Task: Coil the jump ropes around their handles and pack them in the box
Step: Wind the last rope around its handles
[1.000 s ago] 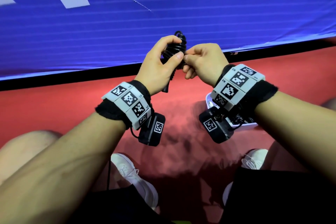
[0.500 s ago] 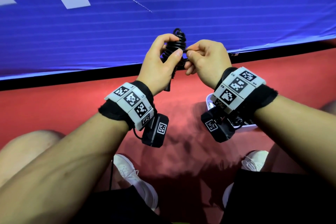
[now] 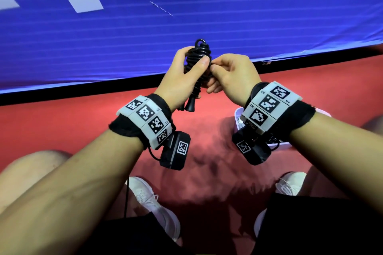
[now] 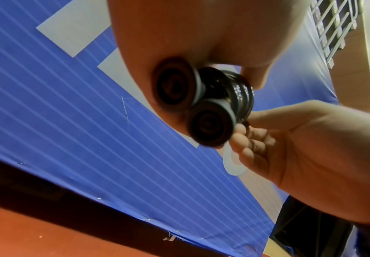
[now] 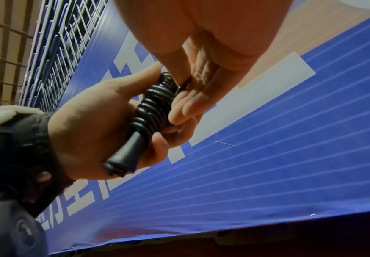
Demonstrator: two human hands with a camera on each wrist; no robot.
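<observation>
My left hand [image 3: 182,76] grips the black rubber jump rope [image 3: 200,56], coiled around its handles, held above the floor. My right hand [image 3: 232,74] pinches the loose end; next I tuck it, then pack into the white plastic box [image 3: 237,113].

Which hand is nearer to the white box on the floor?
Right. The right hand is raised above the white box, which sits under its wrist. The left hand, gripping the coiled jump rope, is further left.

Black jump rope [image 3: 199,62], coiled tightly round its two paired handles [image 4: 193,102], held upright over the red floor.
</observation>
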